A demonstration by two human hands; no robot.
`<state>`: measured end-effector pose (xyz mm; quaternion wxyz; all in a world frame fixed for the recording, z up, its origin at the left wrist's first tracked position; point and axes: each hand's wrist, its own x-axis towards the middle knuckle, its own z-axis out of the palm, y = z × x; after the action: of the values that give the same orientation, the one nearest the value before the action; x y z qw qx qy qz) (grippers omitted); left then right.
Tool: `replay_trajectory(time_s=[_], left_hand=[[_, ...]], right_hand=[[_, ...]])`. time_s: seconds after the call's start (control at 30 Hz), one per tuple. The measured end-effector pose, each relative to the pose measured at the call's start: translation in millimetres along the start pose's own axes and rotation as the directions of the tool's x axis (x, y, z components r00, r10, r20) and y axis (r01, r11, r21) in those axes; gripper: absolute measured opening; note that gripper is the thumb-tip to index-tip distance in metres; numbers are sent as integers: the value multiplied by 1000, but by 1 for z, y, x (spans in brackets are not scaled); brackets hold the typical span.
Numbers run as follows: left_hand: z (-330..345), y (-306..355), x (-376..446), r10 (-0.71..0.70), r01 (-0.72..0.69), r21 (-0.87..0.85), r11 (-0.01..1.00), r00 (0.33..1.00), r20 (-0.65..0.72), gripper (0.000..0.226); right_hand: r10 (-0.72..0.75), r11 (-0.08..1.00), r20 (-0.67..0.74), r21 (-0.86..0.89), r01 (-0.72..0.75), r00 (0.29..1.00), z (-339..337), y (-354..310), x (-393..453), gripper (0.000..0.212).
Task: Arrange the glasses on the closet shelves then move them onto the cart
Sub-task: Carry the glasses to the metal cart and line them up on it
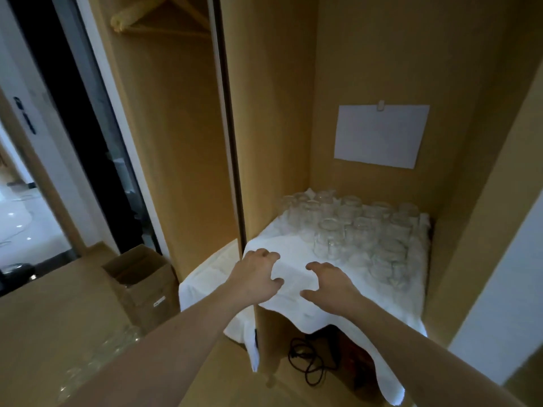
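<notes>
Several clear glasses (352, 227) stand close together, mouth down, on a white cloth (293, 251) that covers the closet shelf. They fill the back and right of the shelf. My left hand (258, 274) and my right hand (329, 284) hover side by side over the bare front of the cloth, fingers spread and loosely curled, holding nothing. Both hands are short of the nearest glass (327, 240). More glasses (117, 348) show faintly at the lower left, blurred, beside a large cardboard surface.
An open cardboard box (141, 277) sits on the floor left of the closet. A wooden partition (258, 127) splits the closet; a hanger (164, 19) hangs top left. A white paper (380, 136) is clipped to the back wall. Black cables (305, 362) lie below the shelf.
</notes>
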<state>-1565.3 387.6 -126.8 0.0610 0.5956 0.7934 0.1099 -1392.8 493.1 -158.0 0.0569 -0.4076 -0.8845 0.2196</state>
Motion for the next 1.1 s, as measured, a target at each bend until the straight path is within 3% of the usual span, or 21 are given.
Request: replay_trajectory(time_s=[0.43, 1.1], left_hand=[[-15, -56, 102, 228, -227, -72, 971, 974, 8, 64], [-5, -39, 239, 331, -337, -154, 929, 941, -68, 55]], right_hand=[[169, 984, -145, -27, -175, 975, -7, -31, 73, 70], [249, 965, -328, 2, -263, 911, -67, 23, 163, 69]])
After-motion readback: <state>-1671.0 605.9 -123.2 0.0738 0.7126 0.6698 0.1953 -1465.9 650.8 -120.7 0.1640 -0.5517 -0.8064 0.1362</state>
